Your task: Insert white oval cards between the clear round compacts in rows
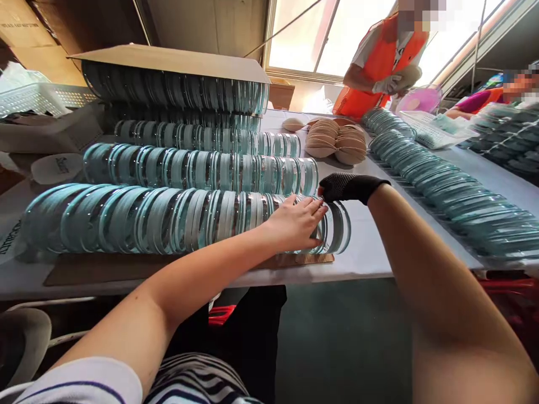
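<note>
A front row of round glass lids (160, 219) stands on edge, packed face to face along the table. My bare left hand (295, 224) rests across the top of this row near its right end, its fingers spread over the rims. My right hand (343, 187), in a black glove with pale dots, is at the upper rim of the lids at that same end. Its fingers look curled onto a rim, though their tips are partly hidden. The last lid (340, 227) leans slightly away from the others.
More lid rows (202, 168) lie behind, the rearmost under a cardboard sheet (177, 62). Tan rounded pads (334, 140) are piled beyond my right hand. Overlapping glass lids (446, 185) run down the right. A person in an orange vest (379, 50) stands across the table (366, 258).
</note>
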{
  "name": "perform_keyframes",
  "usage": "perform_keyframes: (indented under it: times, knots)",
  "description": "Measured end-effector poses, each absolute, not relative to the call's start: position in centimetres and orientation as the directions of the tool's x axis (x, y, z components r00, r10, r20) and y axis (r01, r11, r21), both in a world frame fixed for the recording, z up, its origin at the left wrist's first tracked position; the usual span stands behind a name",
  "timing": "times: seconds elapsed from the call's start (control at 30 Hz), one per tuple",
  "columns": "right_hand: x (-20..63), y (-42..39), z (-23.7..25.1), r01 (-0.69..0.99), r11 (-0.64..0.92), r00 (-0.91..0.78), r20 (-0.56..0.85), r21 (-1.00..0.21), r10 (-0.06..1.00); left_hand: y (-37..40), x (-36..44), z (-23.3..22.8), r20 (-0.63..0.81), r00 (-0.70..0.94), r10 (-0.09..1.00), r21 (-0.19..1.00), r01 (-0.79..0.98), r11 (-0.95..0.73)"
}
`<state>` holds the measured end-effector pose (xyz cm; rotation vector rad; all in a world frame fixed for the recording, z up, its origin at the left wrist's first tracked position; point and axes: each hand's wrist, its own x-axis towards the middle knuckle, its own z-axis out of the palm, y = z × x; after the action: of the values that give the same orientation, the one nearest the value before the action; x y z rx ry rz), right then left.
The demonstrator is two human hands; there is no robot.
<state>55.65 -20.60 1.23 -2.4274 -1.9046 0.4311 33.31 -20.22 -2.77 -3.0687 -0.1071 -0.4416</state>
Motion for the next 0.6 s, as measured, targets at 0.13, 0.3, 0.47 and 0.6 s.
perform_keyframes:
  times: [0.13,0.3,0.47,0.6]
  knots:
    - [55.7,-22.8,1.5,0.969,-0.173,0.164,-0.064,-0.175,0.984,-20.2,33.5,-2.7,0.282,0.958,0.060,-0.016,0.067,-0.998]
    - [53.0,-31.7,-0.4,0.940,-0.058,0.162,0.290,-0.335,0.943,-20.4,33.5,-2.5,0.253,0.964,0.084,-0.005,0.088,-0.996]
    - [47.5,-38.7,-8.7,0.967,-0.039,0.158,0.471,-0.252,0.868,-20.5,33.3,-2.4,0.237,0.968,0.084,0.004,0.086,-0.996]
    - [44.9,-40.1,-14.7,0.950,-0.220,0.309,0.587,-0.220,0.748,-20.3,33.9,-2.9,0.241,0.967,0.082,0.008,0.083,-0.997]
